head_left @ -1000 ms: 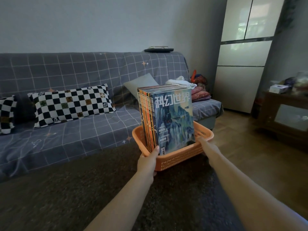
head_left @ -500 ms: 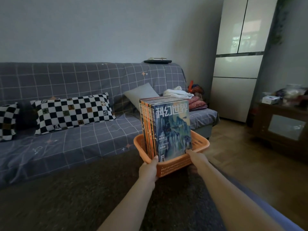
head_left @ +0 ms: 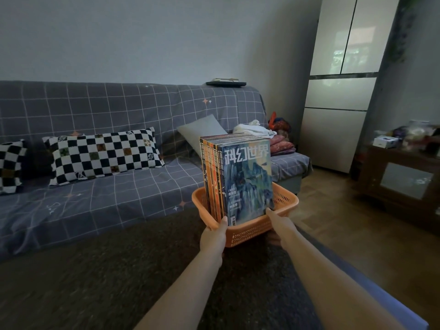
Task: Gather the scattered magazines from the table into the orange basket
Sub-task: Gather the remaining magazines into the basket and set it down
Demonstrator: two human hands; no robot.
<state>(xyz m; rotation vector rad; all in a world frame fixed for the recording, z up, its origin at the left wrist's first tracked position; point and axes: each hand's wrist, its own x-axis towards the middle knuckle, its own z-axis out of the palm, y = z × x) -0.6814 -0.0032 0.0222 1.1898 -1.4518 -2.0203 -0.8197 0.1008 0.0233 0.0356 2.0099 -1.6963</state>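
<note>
Since a second earlier, right hand [head_left: 278,221] brought in from the basket's right side to its near rim, beside the front magazine's lower right corner; left hand [head_left: 213,236] kept at the near left corner; camera view tipped upward, sofa and basket sitting lower in frame.

Head view: orange basket [head_left: 284,201] held out in both hands above a dark carpeted surface [head_left: 107,277], just in front of the sofa's seat edge. Stack of magazines [head_left: 247,179] stood upright on edge inside the basket, spines toward the left, blue-green cover with large white Chinese title facing the camera. Left fingers clamped on the basket's near left corner, thumb up against the front cover's lower left edge. Right fingers wrapped over the near rim, thumb tip at the cover's lower right corner. Behind, grey grid-patterned sofa [head_left: 119,115] with a black-and-white checkered pillow [head_left: 102,156] against its back. Pale tall cabinet [head_left: 338,91] in the room's right corner.
</note>
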